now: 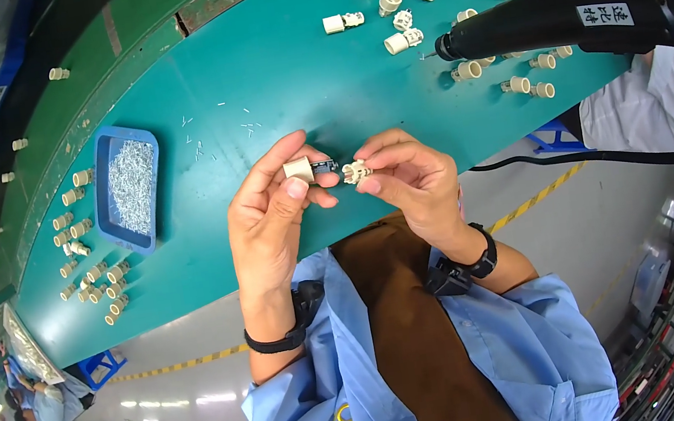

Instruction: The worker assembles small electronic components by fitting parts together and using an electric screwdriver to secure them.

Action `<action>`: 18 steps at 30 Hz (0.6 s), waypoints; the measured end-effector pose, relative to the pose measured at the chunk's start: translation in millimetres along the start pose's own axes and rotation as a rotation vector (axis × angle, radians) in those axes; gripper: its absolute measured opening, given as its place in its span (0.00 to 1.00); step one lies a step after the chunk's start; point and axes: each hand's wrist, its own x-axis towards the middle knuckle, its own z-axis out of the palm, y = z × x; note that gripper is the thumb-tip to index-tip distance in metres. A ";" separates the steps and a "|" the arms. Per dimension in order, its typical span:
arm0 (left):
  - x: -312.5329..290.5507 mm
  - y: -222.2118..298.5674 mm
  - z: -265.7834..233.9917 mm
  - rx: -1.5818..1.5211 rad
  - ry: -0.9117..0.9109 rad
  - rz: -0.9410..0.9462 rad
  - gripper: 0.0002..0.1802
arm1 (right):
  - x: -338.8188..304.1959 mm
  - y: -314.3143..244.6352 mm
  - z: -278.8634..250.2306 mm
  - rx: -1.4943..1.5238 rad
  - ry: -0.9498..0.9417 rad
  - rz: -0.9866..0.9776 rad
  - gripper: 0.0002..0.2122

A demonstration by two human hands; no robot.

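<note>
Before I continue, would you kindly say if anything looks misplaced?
Several silvery screws lie scattered on the green tabletop, right of the blue tray; they seem spilled, since similar ones are heaped inside it.

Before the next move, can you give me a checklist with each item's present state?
1. Left hand holds the cream cylinder: ok.
2. Right hand holds the small cream piece: ok.
3. Cream cylinder and small cream piece joined: not ok, they are separate.
4. Dark part secured to the cylinder: cannot tell.
5. All metal bits inside the blue tray: not ok, some lie on the green table.
6. Black power tool apart from both hands: ok.
</note>
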 end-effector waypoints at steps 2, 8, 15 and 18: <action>-0.3 -3.0 -2.6 -0.025 -0.008 0.042 0.19 | 0.9 -1.3 -0.3 -0.071 -0.018 -0.054 0.10; -4.7 1.1 7.1 0.009 -0.014 0.087 0.16 | 4.6 -3.0 1.6 -0.105 -0.013 -0.168 0.11; -12.6 14.2 21.2 0.273 -0.080 0.220 0.15 | 4.6 -1.7 -0.8 0.034 -0.029 -0.227 0.11; -13.4 17.0 22.0 0.341 -0.072 0.229 0.15 | 5.2 -2.9 -1.0 -0.007 -0.030 -0.246 0.11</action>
